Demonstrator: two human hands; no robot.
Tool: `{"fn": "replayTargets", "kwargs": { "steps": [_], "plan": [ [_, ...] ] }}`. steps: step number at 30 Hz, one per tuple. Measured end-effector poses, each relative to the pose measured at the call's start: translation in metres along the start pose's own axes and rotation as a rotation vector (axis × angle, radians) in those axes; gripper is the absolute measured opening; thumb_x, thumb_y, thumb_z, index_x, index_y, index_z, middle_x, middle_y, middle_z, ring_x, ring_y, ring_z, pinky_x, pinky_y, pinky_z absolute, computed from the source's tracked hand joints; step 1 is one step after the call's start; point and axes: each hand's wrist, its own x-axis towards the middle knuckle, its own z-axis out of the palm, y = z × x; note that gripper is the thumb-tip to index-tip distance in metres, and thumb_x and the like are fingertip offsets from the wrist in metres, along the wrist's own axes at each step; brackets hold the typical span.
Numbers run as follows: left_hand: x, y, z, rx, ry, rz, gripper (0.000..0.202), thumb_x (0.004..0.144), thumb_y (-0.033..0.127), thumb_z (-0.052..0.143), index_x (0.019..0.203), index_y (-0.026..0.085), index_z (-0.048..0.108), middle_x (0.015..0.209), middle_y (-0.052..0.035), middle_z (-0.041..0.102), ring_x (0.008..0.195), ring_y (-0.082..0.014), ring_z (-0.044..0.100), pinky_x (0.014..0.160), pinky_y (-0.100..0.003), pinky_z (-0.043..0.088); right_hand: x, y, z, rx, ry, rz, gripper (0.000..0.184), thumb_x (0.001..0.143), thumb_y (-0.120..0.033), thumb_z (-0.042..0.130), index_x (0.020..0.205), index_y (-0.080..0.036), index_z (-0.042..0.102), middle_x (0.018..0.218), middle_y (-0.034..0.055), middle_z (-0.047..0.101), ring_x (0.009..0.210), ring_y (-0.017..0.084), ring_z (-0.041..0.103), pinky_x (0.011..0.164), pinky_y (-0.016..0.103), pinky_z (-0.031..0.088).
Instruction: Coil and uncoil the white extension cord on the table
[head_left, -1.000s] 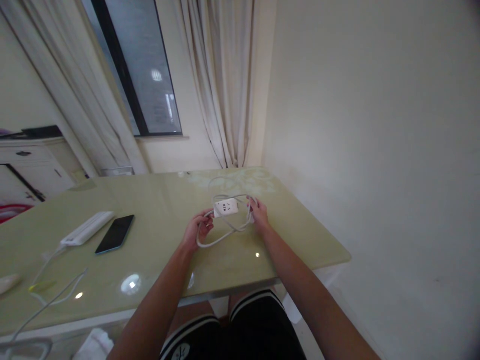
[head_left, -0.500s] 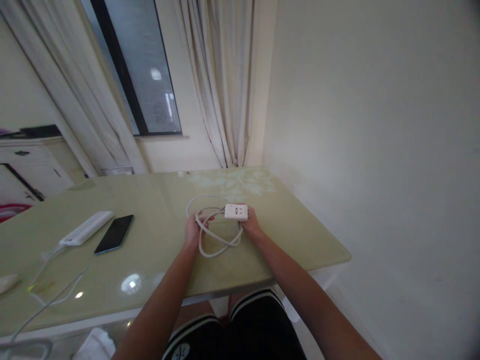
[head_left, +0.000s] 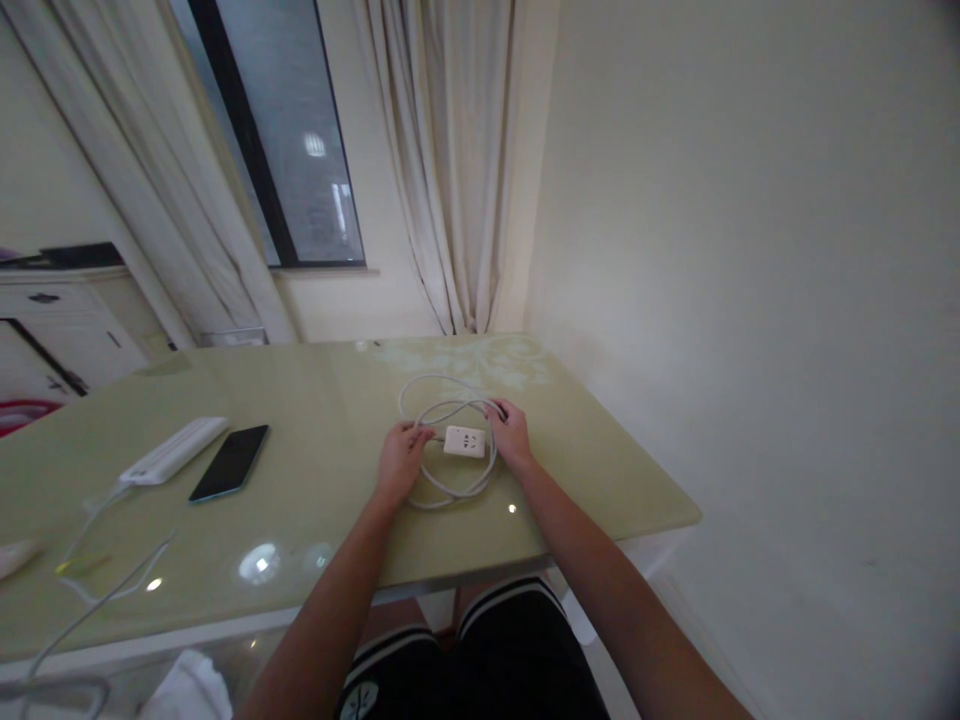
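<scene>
A small white socket block [head_left: 465, 441] lies on the green glass table [head_left: 322, 520], inside loops of its white cord [head_left: 442, 410]. My left hand [head_left: 401, 458] rests at the left of the coil, fingers curled on the cord beside the block. My right hand [head_left: 511, 435] sits at the right of the coil, fingers closed over the cord there. Both hands press the loops down against the tabletop.
A long white power strip [head_left: 174, 450] and a dark phone [head_left: 229, 463] lie on the table's left part. A thin white cable [head_left: 97, 600] trails toward the left front edge. A wall runs along the right, curtains [head_left: 450, 160] and a window behind.
The socket block went from held up in my hands to lying on the table inside the coil. Both hands have come down onto the cord loops.
</scene>
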Motion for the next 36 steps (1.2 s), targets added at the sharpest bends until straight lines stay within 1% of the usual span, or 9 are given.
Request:
{"fn": "replayTargets", "kwargs": {
  "steps": [2,3,7,10,16,23,27,30,36],
  "plan": [
    [0.002,-0.004,-0.004,0.087,0.169,0.048,0.036,0.095,0.043,0.05,0.079,0.02,0.073,0.104,-0.012,0.068,0.101,-0.0258,0.063,0.096,-0.043,0.05,0.002,0.001,-0.002,-0.017,0.048,0.042,0.029,0.085,-0.036,0.058,0.098,-0.016,0.074,0.085,0.0054,0.074,0.079,0.019,0.066,0.078,0.029,0.05],
    [0.003,-0.006,-0.006,0.098,0.19,0.047,0.04,0.097,0.043,0.046,0.077,0.019,0.071,0.102,-0.0117,0.067,0.1,-0.0252,0.063,0.094,-0.042,0.051,0.003,0.002,-0.003,-0.025,0.07,0.059,0.029,0.084,-0.036,0.058,0.097,-0.015,0.074,0.084,0.0053,0.073,0.078,0.019,0.065,0.077,0.028,0.049],
    [0.003,-0.011,-0.006,0.059,-0.017,0.012,0.033,0.095,0.044,0.051,0.089,0.019,0.072,0.097,-0.0087,0.069,0.091,-0.0224,0.065,0.082,-0.037,0.054,0.006,0.005,-0.009,-0.054,0.098,0.077,0.029,0.084,-0.037,0.057,0.093,-0.015,0.073,0.084,0.0052,0.073,0.078,0.019,0.064,0.076,0.028,0.048],
    [-0.001,-0.01,0.002,0.063,-0.153,0.061,0.033,0.093,0.046,0.056,0.097,0.02,0.075,0.104,-0.0094,0.069,0.093,-0.0215,0.066,0.087,-0.036,0.053,0.005,0.005,-0.01,-0.093,0.078,0.045,0.028,0.085,-0.036,0.056,0.095,-0.016,0.073,0.085,0.0052,0.073,0.08,0.018,0.064,0.076,0.027,0.048],
    [-0.009,-0.012,0.009,0.376,-0.186,0.01,0.035,0.091,0.045,0.06,0.111,0.021,0.077,0.123,-0.0134,0.062,0.113,-0.0288,0.058,0.105,-0.047,0.043,0.0,0.0,-0.007,-0.22,-0.032,-0.043,0.029,0.089,-0.039,0.053,0.097,-0.018,0.072,0.086,0.0039,0.072,0.078,0.018,0.063,0.076,0.027,0.045],
    [-0.007,-0.008,-0.002,0.448,-0.286,-0.044,0.028,0.08,0.032,0.074,0.107,0.026,0.078,0.13,-0.011,0.058,0.118,-0.0305,0.053,0.103,-0.047,0.041,-0.004,-0.006,-0.005,-0.239,-0.104,-0.043,0.025,0.089,-0.036,0.054,0.095,-0.019,0.071,0.081,0.0026,0.071,0.075,0.018,0.062,0.073,0.027,0.045],
    [-0.006,0.008,-0.008,0.428,-0.045,0.065,0.017,0.082,0.033,0.073,0.097,0.026,0.078,0.134,-0.0105,0.057,0.121,-0.0336,0.049,0.103,-0.052,0.039,-0.002,-0.006,-0.004,-0.129,-0.105,-0.036,0.026,0.087,-0.036,0.056,0.099,-0.019,0.071,0.084,0.0031,0.072,0.079,0.018,0.064,0.078,0.027,0.047],
    [-0.005,0.014,-0.012,0.287,0.226,0.098,0.017,0.085,0.031,0.068,0.097,0.02,0.073,0.119,-0.0127,0.064,0.112,-0.0298,0.055,0.101,-0.048,0.042,0.0,-0.004,-0.004,-0.041,-0.079,-0.016,0.027,0.086,-0.036,0.057,0.096,-0.017,0.072,0.084,0.0036,0.072,0.081,0.018,0.065,0.079,0.028,0.048],
    [0.002,0.018,-0.017,-0.241,0.528,-0.142,0.026,0.088,0.043,0.06,0.085,0.017,0.064,0.08,-0.0054,0.067,0.075,-0.0181,0.061,0.07,-0.03,0.049,-0.001,-0.003,0.002,-0.021,-0.063,0.024,0.028,0.085,-0.036,0.056,0.094,-0.017,0.074,0.082,0.0033,0.073,0.077,0.017,0.065,0.076,0.027,0.049]
  ]
}}
